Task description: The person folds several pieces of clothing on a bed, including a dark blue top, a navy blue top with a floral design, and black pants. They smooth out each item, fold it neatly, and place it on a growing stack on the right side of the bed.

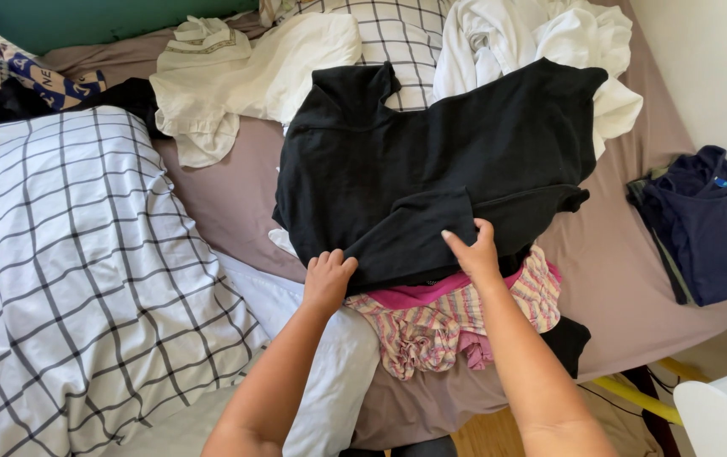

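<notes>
A bed with a taupe sheet (228,190) fills your view, heaped with laundry: a checked duvet (67,279) to the left, white garments (532,38) near the wall, a folded navy garment (706,224) at the right edge. Your black shirt (431,161) lies spread flat in the middle, on top of a pink striped garment (456,317). Your left hand (328,279) is curled into a fist around the lower hem, and your right hand (473,247) pinches a turned-over flap of the same shirt between thumb and fingers. You look to be partway through a fold, one panel already laid inward. The next move calls for carrying that flap across evenly, keeping the hem taut so the cloth beneath doesn't drag along.
</notes>
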